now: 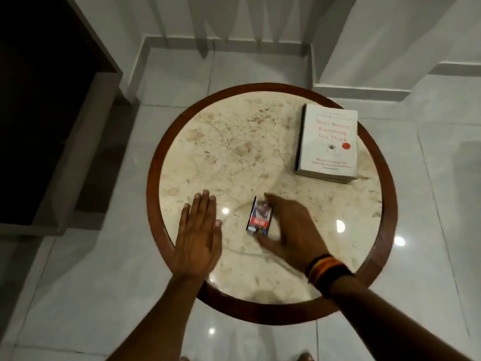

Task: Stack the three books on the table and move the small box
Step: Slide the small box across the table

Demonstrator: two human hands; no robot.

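We are looking down at glossy pale floor tiles [429,204] throwing back spots of light, and on them a round table with a veined cream marble top and a dark reddish wooden rim [153,178]. Toward the far right of the marble, a neat stack of white-covered paperback books [328,144] is lying flat, the top cover carrying blurred red lettering. Near the front middle, a small dark rectangular box with a printed picture face [259,217] is sitting under our right hand [289,227], whose fingers are curling around its right side and near end, a striped band [326,273] circling that wrist. Our left hand [196,235] is spreading flat and open, gripping nothing, over the table's left edge.
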